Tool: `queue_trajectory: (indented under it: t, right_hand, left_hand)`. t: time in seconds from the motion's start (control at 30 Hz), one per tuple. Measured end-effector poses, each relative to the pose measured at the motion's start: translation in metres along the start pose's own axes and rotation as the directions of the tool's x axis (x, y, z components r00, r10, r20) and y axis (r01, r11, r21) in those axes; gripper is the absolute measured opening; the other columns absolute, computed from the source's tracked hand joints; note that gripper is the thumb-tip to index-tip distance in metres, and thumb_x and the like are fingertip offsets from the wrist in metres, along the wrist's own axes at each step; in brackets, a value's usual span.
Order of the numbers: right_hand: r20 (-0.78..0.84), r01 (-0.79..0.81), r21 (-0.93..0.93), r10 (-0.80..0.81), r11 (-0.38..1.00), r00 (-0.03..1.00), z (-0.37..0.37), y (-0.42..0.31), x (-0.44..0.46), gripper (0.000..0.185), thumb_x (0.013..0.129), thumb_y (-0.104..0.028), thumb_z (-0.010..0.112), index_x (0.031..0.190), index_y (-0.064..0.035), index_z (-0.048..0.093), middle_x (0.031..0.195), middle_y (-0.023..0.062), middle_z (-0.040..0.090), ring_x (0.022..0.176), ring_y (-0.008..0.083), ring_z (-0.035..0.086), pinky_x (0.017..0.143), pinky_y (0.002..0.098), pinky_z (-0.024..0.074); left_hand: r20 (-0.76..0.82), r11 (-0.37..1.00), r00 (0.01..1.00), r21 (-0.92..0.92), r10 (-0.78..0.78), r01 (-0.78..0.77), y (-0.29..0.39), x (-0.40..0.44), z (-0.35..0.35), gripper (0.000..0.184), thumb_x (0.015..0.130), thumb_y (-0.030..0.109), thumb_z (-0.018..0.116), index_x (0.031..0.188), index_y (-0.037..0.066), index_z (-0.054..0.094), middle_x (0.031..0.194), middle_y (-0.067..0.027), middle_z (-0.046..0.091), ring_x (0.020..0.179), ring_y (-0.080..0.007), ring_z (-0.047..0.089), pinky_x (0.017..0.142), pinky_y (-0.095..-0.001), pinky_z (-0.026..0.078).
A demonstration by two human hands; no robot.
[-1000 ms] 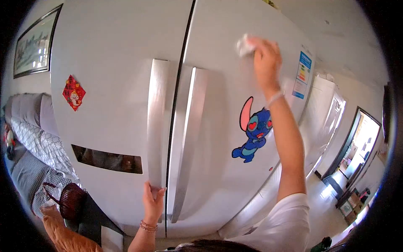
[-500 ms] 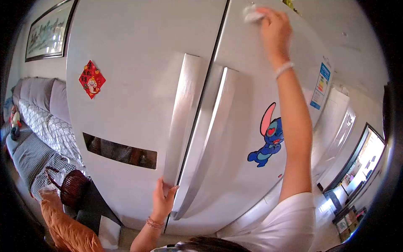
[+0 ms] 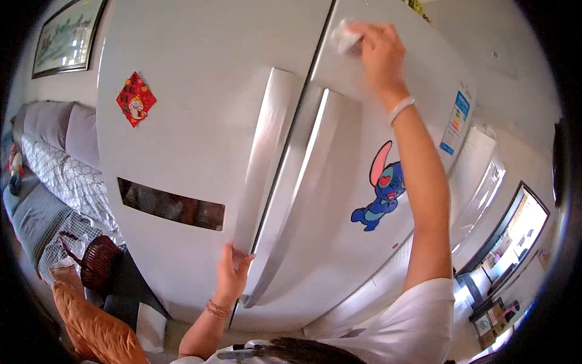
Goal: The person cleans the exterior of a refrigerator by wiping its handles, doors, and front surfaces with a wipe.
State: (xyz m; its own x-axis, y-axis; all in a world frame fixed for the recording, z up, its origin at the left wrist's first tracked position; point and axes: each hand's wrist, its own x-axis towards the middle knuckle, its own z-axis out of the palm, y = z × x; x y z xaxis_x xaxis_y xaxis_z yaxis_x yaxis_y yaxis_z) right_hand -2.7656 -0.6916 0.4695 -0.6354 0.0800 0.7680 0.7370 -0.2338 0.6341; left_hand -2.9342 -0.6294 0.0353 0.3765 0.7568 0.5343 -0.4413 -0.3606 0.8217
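Note:
A large white refrigerator (image 3: 182, 145) with two doors fills the middle of the view. High on its right door, my right hand (image 3: 383, 57) presses a crumpled white cloth (image 3: 347, 37) against the surface; its fingers are closed on it. My left hand (image 3: 232, 273) is at the bottom end of the left door handle (image 3: 267, 139), thumb and fingers around it. The right door handle (image 3: 315, 145) runs alongside, untouched. Behind my right forearm, a blue cartoon sticker (image 3: 383, 194) is partly hidden. A red diamond sticker (image 3: 136, 100) and a dark panel (image 3: 170, 205) mark the left door.
To the left stands a sofa (image 3: 66, 176) with a patterned cover. A brown wicker basket (image 3: 100, 262) and an orange-brown cloth item (image 3: 94, 315) are at lower left. A framed picture (image 3: 68, 39) hangs above. On the right is a bright doorway (image 3: 515, 227).
My right hand has moved left and slightly down across the upper right door with the cloth. My left hand keeps its place at the handle's lower end. The camera view has shifted slightly.

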Motion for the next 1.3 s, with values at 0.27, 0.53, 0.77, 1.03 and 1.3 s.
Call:
queue_trajectory:
  t: [0.27,0.53,0.77,1.03,1.3]
  right_hand:
    - [-0.170,-0.228,0.003,0.225,0.974,0.959,0.034,0.027,0.066,0.013,0.072,-0.005,0.055,0.079,-0.0034,0.065,0.077,0.0159,0.059,0.076,0.0305,0.056,0.071,0.0349,0.0442]
    - [0.297,-0.070,0.283,-0.018,0.956,0.955,-0.007,-0.050,-0.024,0.019,0.072,-0.003,0.054,0.080,-0.0155,0.066,0.076,0.0009,0.060,0.078,0.0173,0.053,0.072,0.0294,0.0452]
    - [0.372,-0.130,0.148,0.067,0.980,0.926,-0.002,-0.028,-0.012,0.018,0.072,-0.010,0.056,0.083,-0.0180,0.068,0.079,0.0072,0.057,0.072,0.0234,0.054,0.065,0.0339,0.0459]
    - [0.091,-0.106,0.016,0.104,0.994,0.990,0.022,0.023,0.065,0.020,0.074,-0.009,0.054,0.087,-0.0135,0.067,0.073,0.0117,0.060,0.067,0.0251,0.058,0.062,0.0321,0.0450]
    - [-0.183,-0.440,-0.089,0.420,0.894,0.889,0.018,0.112,0.075,0.019,0.076,-0.012,0.054,0.090,-0.0090,0.065,0.083,0.0114,0.064,0.080,0.0255,0.061,0.071,0.0336,0.0459]
  left_hand:
    - [0.001,0.998,1.000,0.061,0.031,-0.031,-0.005,-0.003,-0.003,0.035,0.077,0.008,0.063,0.104,-0.001,0.043,0.072,-0.0094,0.055,0.066,-0.0192,0.056,0.062,-0.0284,0.044]
    - [0.043,0.997,0.999,0.070,0.019,-0.022,0.007,0.000,-0.003,0.034,0.078,0.005,0.061,0.106,0.000,0.043,0.076,-0.0091,0.056,0.069,-0.0168,0.056,0.064,-0.0262,0.043]
    - [0.043,0.993,0.997,0.107,-0.058,0.053,0.002,-0.001,-0.006,0.034,0.077,0.004,0.061,0.106,-0.001,0.043,0.077,-0.0103,0.057,0.069,-0.0169,0.054,0.062,-0.0269,0.043]
    - [0.003,0.996,0.998,0.072,0.060,-0.060,0.010,0.000,0.001,0.029,0.077,0.006,0.062,0.098,-0.001,0.044,0.072,-0.0097,0.057,0.065,-0.0183,0.056,0.058,-0.0282,0.043]
    - [0.040,0.977,0.998,0.205,0.055,-0.062,0.017,-0.002,-0.008,0.035,0.076,0.013,0.065,0.101,0.000,0.043,0.069,-0.0110,0.057,0.062,-0.0212,0.058,0.057,-0.0287,0.044]
